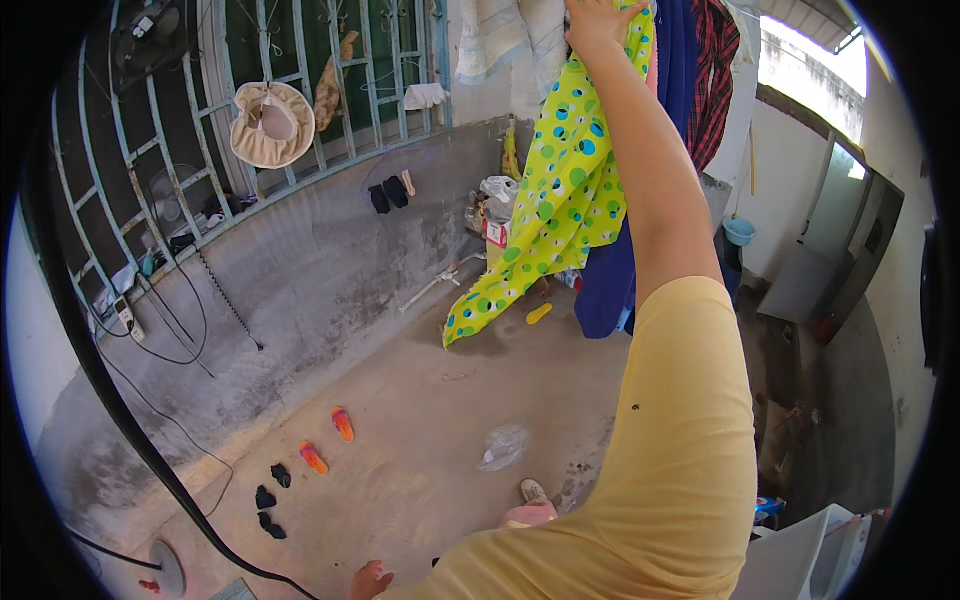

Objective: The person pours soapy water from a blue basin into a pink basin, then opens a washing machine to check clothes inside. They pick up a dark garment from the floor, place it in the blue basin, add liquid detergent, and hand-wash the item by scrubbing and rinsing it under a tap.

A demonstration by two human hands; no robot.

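My right arm, in a yellow sleeve, reaches up to the top edge. There my right hand point(598, 28) is closed at the upper end of a lime-green cloth with blue and white dots point(570, 170); its fingertips are partly cut off by the picture's edge. The cloth hangs slanting, its lower corner swung out to the left above the floor. Beside it hang a dark blue garment point(606, 285) and a red-and-black checked shirt point(712, 75). Low at the bottom edge my left hand point(370, 581) shows only in part, fingers apart, with nothing seen in it.
A barred window point(290, 75) at left carries a beige sun hat point(270, 125). Black socks point(388, 194) hang on the wall below. Orange slippers point(328, 440), dark socks point(267, 500) and a clear plastic bag point(503, 447) lie on the floor. A white tub point(790, 555) stands at lower right.
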